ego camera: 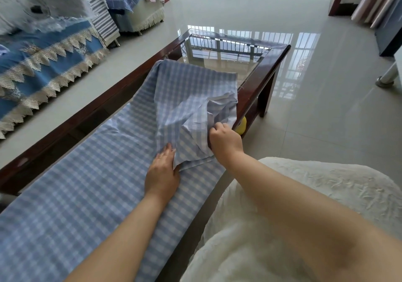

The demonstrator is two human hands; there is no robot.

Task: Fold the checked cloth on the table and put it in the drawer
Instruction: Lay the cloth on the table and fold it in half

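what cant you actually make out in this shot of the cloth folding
- Drawer: none shows in the head view; the checked cloth covers much of the table.
- Yellow object: mostly hidden behind the table rail and the right hand.
- Left hand thumb: tucked under a cloth fold.
- Cloth's near end: cut off by the frame's left and bottom edges.
- Sofa items: blurred.
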